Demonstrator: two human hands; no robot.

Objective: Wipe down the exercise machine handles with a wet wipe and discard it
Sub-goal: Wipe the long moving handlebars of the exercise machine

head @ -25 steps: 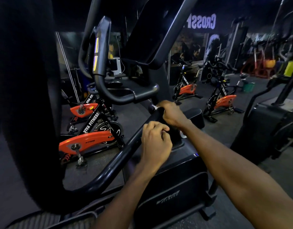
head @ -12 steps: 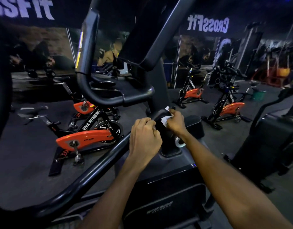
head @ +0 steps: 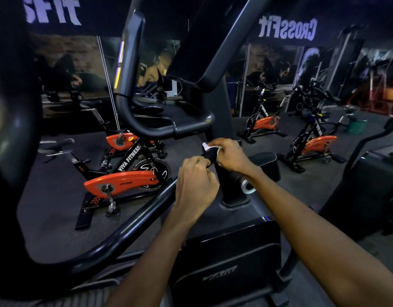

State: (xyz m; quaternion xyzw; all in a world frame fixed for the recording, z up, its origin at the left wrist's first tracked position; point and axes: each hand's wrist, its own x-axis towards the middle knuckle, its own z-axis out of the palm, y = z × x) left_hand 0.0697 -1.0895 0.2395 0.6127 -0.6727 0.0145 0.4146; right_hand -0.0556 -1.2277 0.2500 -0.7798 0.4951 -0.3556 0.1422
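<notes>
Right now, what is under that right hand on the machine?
A white wipe shows beneath the right hand, wrapped on the black handle. The hand covers the rest of the wipe.

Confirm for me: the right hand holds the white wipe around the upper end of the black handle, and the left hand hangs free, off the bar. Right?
Not quite. The head view shows the left hand gripping the black handle just below the right hand, not hanging free. The rest holds: the right hand holds the white wipe around the handle's upper end.
</notes>
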